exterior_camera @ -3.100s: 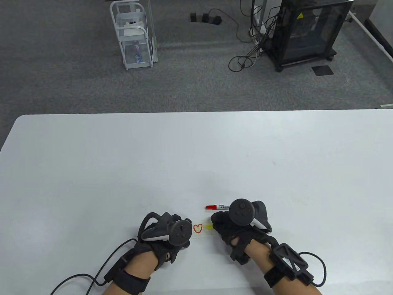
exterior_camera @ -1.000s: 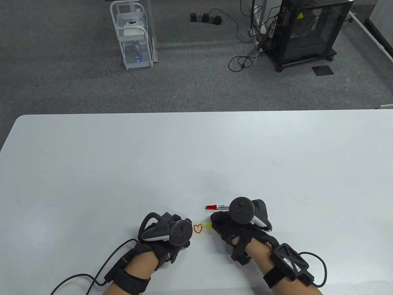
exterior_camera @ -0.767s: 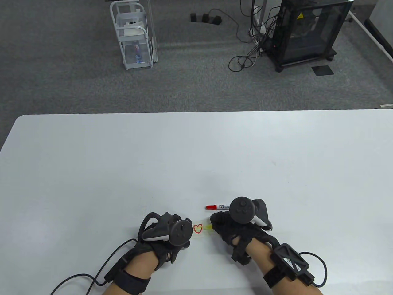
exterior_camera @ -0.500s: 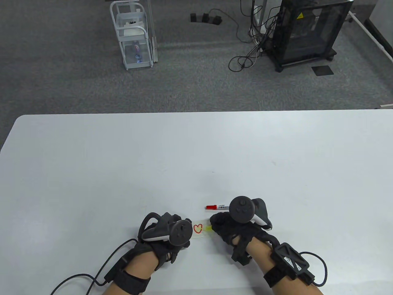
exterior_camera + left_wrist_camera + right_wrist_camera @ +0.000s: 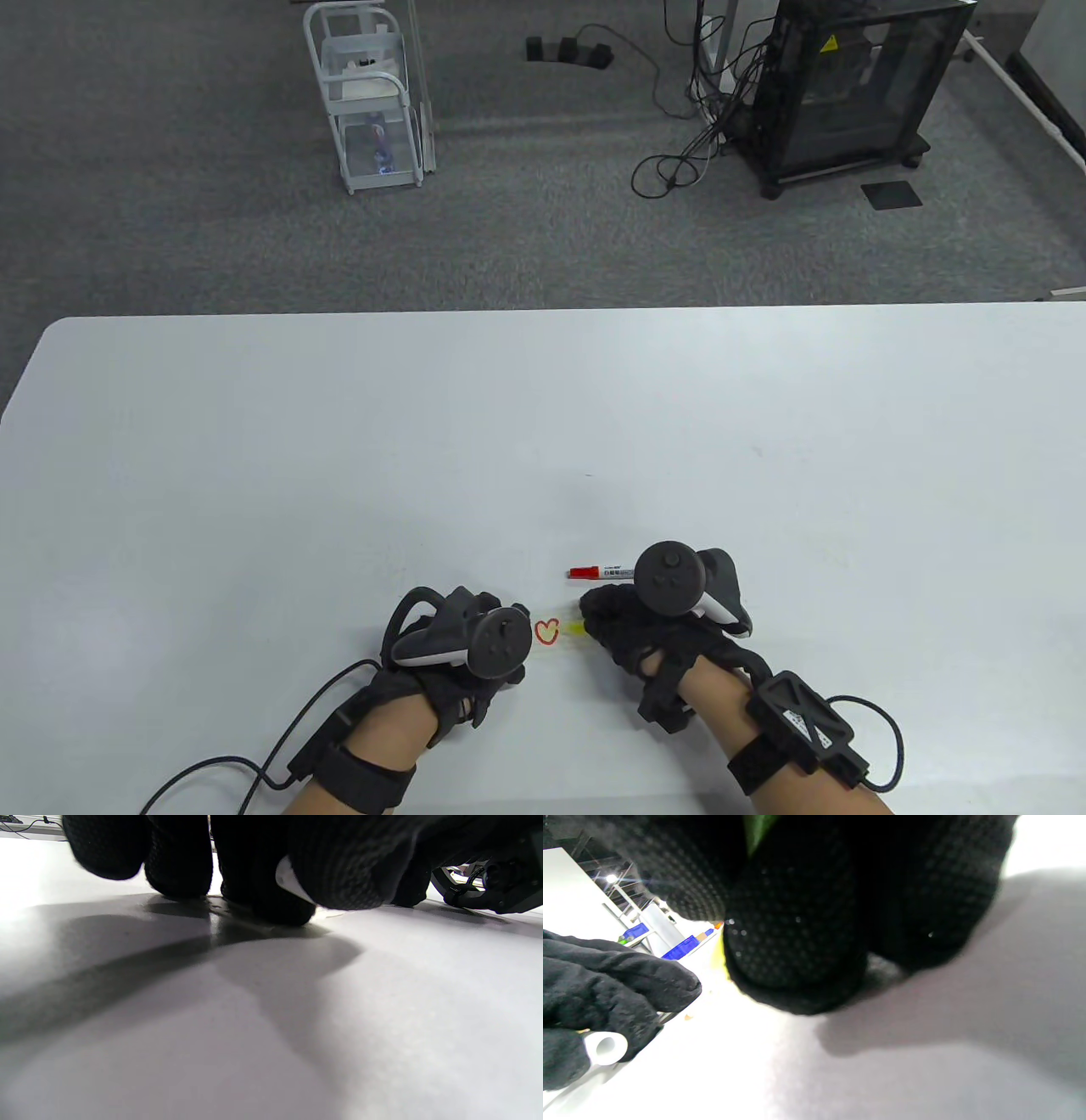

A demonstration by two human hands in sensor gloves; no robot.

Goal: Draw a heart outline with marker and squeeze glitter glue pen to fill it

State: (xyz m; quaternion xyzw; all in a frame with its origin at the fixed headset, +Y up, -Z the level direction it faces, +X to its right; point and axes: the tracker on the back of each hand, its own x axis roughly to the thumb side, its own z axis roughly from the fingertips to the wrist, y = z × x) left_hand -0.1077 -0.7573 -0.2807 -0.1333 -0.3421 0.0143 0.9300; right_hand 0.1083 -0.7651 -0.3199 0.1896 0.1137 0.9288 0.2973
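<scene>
A small red heart outline (image 5: 547, 631) is drawn on the white table (image 5: 543, 424) between my hands. My right hand (image 5: 594, 617) grips a yellow-green glitter glue pen (image 5: 577, 628); its tip points left, just right of the heart. In the right wrist view the pen (image 5: 757, 825) shows between my curled fingers (image 5: 797, 942). The red-capped marker (image 5: 594, 572) lies just behind my right hand, partly hidden by the tracker. My left hand (image 5: 516, 618) rests left of the heart, curled round a small white cap (image 5: 604, 1048), also visible as a white sliver (image 5: 288, 878).
Glove cables (image 5: 212, 772) trail off the table's near edge at both wrists. On the floor beyond the table stand a white wire cart (image 5: 369, 93) and a black cabinet (image 5: 857, 85) with loose cables (image 5: 687, 127).
</scene>
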